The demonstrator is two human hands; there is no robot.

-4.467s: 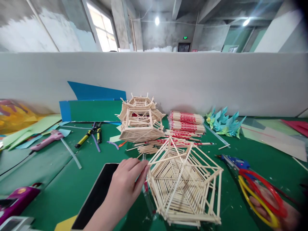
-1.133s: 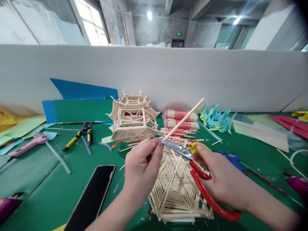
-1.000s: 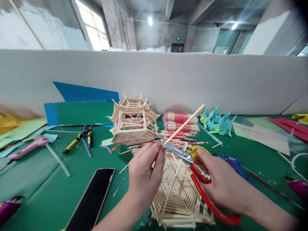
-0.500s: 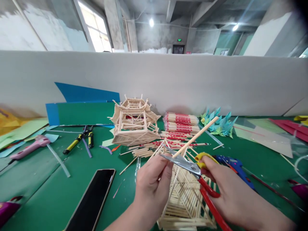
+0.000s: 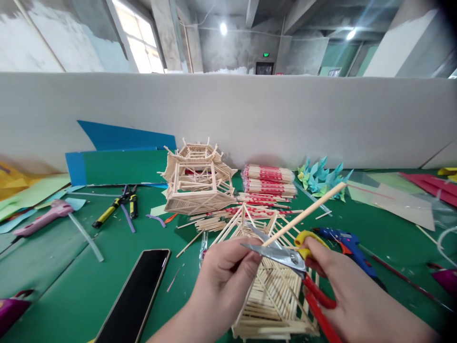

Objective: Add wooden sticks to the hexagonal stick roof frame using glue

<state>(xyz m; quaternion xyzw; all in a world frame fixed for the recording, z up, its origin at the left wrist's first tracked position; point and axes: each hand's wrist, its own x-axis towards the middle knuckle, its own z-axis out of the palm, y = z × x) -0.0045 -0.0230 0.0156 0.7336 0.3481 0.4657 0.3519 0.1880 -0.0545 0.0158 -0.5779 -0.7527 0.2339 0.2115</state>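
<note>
My left hand pinches the lower end of a pale wooden stick, which slants up to the right. In my right hand are scissors with steel blades and red and yellow handles. The blades are parted, with the stick between them close to my left fingertips. Beneath both hands lies a stick framework of many glued rods, partly hidden by my hands. Behind it stands a tiered pavilion model of the same sticks.
Wrapped stick bundles and loose sticks lie beyond my hands. A phone, pliers and a pink glue gun are at left. A blue glue gun and folded paper leaves are at right.
Both hands, the stick and the scissors have shifted slightly to the right and down. The stick now leans lower to the right, still between the blades.
</note>
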